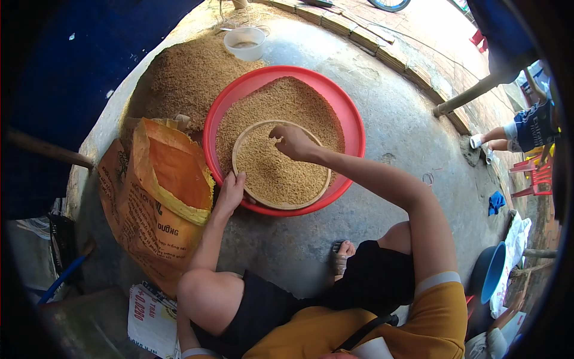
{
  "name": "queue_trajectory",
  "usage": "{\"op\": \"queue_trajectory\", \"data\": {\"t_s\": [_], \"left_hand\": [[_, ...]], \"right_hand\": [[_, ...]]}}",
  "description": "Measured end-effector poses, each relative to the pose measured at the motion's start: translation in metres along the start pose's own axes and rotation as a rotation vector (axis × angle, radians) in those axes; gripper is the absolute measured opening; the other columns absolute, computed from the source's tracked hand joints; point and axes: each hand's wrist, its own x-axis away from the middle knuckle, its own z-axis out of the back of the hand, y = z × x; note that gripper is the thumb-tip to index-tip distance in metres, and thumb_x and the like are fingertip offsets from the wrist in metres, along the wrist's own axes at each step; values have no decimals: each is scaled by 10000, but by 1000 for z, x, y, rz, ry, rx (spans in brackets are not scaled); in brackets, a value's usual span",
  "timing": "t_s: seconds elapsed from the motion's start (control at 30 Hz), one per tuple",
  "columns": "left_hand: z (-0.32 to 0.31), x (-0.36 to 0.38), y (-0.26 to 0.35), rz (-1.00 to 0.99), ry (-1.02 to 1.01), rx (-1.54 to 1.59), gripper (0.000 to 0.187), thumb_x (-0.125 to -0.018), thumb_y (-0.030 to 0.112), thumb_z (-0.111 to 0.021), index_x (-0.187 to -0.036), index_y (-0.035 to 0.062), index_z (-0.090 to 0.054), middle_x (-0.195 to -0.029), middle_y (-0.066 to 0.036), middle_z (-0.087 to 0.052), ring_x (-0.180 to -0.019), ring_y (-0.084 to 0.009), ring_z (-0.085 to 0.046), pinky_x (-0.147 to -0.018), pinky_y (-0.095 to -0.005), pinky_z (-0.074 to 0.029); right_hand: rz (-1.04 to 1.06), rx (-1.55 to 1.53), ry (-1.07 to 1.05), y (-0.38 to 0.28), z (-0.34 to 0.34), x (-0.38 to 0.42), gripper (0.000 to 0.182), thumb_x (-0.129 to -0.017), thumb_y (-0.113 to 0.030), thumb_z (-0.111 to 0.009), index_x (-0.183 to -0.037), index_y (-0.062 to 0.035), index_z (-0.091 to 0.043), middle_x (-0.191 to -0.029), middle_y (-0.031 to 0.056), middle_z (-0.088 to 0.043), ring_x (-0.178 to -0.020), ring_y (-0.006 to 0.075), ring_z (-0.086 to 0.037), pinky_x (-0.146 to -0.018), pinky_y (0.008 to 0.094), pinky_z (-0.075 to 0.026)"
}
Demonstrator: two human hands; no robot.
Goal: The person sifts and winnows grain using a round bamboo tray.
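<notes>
Heaped, coarse golden grain hides the base of the round tray, held inside the red plastic basin. The left hand clamps its rim; the right hand curls over the grain, fingertips partly hidden, grasp unclear.

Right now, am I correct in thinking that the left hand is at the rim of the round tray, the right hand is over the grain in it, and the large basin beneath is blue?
Not quite: the head view shows that the large basin beneath is red, not blue. The left hand is at the rim of the round tray, and the right hand is over the grain in it.
</notes>
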Motion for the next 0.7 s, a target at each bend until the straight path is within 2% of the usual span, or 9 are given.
{"op": "queue_trajectory", "data": {"t_s": [0.07,0.1,0.17,0.3,0.37,0.43,0.57,0.63,0.7], "left_hand": [[1,1,-1,4,-5,10,286,-904,216,-350,-1041,-21,-429,-860,-112,-524,-649,-178,-559,-454,-310,-502],[0,0,0,2,-18,16,288,-903,214,-351,-1047,-23,-428,-860,-109,-527,-650,-178,-560,-454,-309,-502],[0,-1,0,-7,-26,41,290,-903,213,-352,-1053,-23,-428,-852,-104,-530,-655,-175,-560,-459,-306,-501],[0,8,19,9,-11,45,296,-904,215,-353,-1062,-23,-430,-818,-90,-538,-650,-161,-561,-474,-293,-498],[-1,4,7,-31,11,8,295,-905,217,-352,-1056,-23,-433,-815,-89,-539,-642,-157,-560,-479,-291,-498],[-1,5,12,-69,30,-29,294,-905,218,-351,-1050,-23,-436,-812,-88,-539,-633,-153,-559,-484,-289,-497],[0,7,16,-25,-31,102,291,-906,217,-341,-1052,-22,-422,-824,-102,-542,-617,-165,-568,-459,-288,-499],[-2,5,12,-40,-35,113,289,-907,215,-337,-1053,-21,-416,-826,-107,-543,-616,-171,-571,-449,-288,-500],[-1,4,10,-48,-33,83,285,-909,210,-323,-1053,-22,-406,-835,-119,-542,-612,-182,-577,-434,-290,-503]], "right_hand": [[-134,119,27,37,2,5,273,-643,-81,-519,-903,-11,-566,-876,207,-547,-866,323,-531,-758,368,-431],[-134,123,25,48,5,10,273,-643,-81,-519,-903,-11,-566,-876,207,-547,-866,323,-531,-758,368,-431],[-187,179,-68,64,8,21,235,-635,-65,-498,-845,-14,-591,-821,211,-576,-828,316,-558,-739,368,-441],[-198,135,-35,77,12,23,184,-637,-60,-488,-774,-20,-604,-728,201,-592,-744,310,-585,-682,371,-459],[-203,133,-26,83,18,24,148,-650,-71,-495,-739,-19,-600,-667,182,-593,-674,307,-596,-629,373,-467],[-232,122,14,90,23,33,121,-657,-79,-506,-714,-23,-597,-660,179,-594,-677,298,-598,-622,367,-469],[-371,137,-23,83,19,48,105,-664,-93,-536,-709,-22,-599,-672,172,-599,-674,285,-600,-631,361,-472],[-147,148,-11,75,9,52,128,-664,-112,-563,-737,-16,-605,-673,163,-602,-671,269,-603,-638,349,-472],[-40,-42,-34,51,0,41,162,-671,-139,-586,-764,-8,-610,-672,148,-605,-661,253,-601,-639,332,-472]]}}
